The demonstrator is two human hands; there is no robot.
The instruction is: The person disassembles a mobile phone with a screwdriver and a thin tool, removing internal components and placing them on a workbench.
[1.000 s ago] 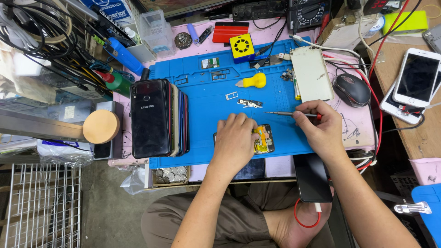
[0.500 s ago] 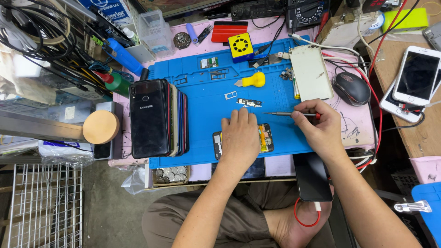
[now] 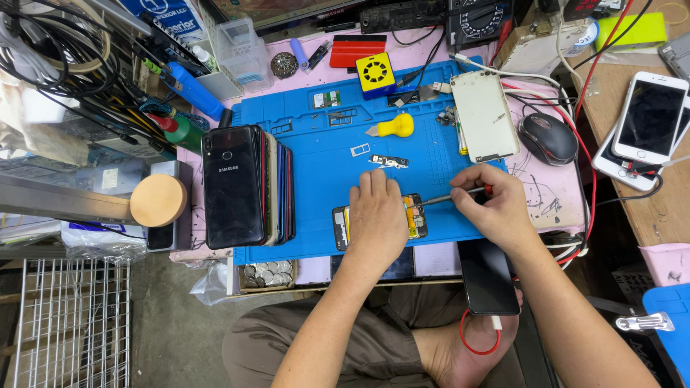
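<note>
An opened phone (image 3: 412, 218) with its insides showing lies near the front edge of the blue work mat (image 3: 323, 165). My left hand (image 3: 376, 219) lies flat on top of it and covers most of it. My right hand (image 3: 489, 205) grips a thin screwdriver (image 3: 449, 196) whose tip touches the phone's right end. Small loose phone parts (image 3: 389, 162) sit on the mat just beyond my left hand.
A row of phones (image 3: 244, 185) stands on edge at the mat's left. A yellow-handled tool (image 3: 395, 127), a white back cover (image 3: 484, 115), a computer mouse (image 3: 548, 138) and two phones (image 3: 647, 122) lie further back and right. A black phone (image 3: 489, 276) rests on my leg.
The screwdriver tip has come down leftward onto the phone's right end. My left hand has shifted slightly on the phone.
</note>
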